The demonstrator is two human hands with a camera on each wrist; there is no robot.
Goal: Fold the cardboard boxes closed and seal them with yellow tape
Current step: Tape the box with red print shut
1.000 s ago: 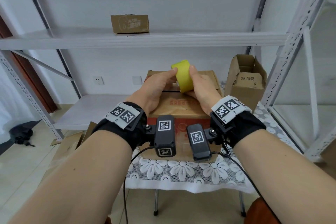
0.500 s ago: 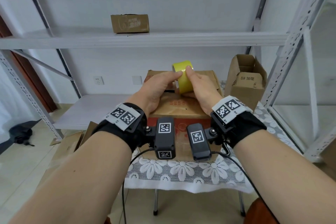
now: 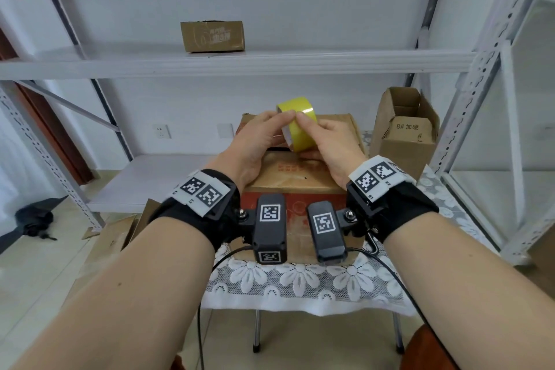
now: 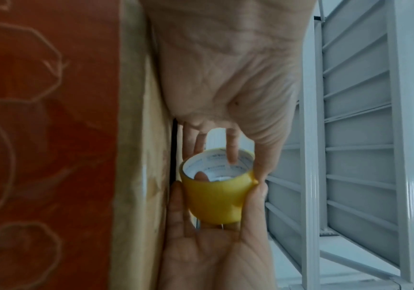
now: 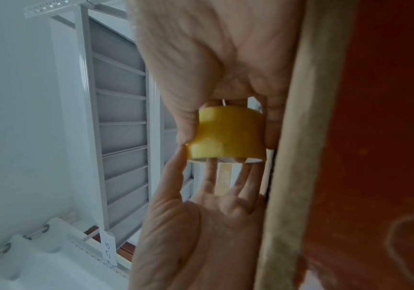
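Both hands hold the roll of yellow tape (image 3: 297,126) above the closed cardboard box (image 3: 295,173), which sits on the tabletop (image 3: 300,282) under a lace cloth. Left hand (image 3: 255,141): fingers reach into the roll's white core, thumb on the outer yellow face (left wrist view). Right hand (image 3: 327,144): fingers curl round the far side of the roll, thumb tip pressed on the outer face, meeting the left thumb at the top of the roll. So both hands are clamped on the roll, thumbs touching.

Top flaps of this box lie flat; a dark seam shows under the hands. No yellow tape visible on it.

Judged step: locating and lifting the free tape end; a small raised nick shows at the thumbs (left wrist view). Next move calls for peeling a length free, then laying it along the seam.

A second, open box (image 3: 405,129) stands well to the right, flaps up, not yet folded.
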